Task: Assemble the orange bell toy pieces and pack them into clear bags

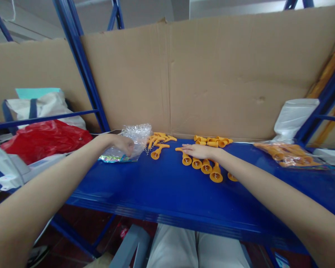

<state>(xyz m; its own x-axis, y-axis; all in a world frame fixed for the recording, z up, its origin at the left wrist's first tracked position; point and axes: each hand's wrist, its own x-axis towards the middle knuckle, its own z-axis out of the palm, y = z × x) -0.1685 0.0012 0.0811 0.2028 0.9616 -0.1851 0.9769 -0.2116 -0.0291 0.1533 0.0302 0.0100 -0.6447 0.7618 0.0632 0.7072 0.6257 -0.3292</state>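
Observation:
My left hand point(123, 144) is curled on a pile of clear plastic bags point(134, 139) at the back left of the blue shelf point(162, 193), fingers closed on the plastic. My right hand point(198, 150) lies flat with fingers stretched out over a row of orange trumpet-shaped toys point(202, 165) in the middle of the shelf. A loose heap of the same orange toys point(159, 141) lies just right of the bags, and another small group point(213, 141) sits against the cardboard behind my right hand.
A clear bag filled with orange toys point(289, 154) lies at the far right, a white plastic bag point(294, 117) behind it. Cardboard point(212, 82) lines the back. Blue rack posts point(80, 63) stand left; a red bag point(44, 139) and a cloth bag point(41, 106) lie beyond.

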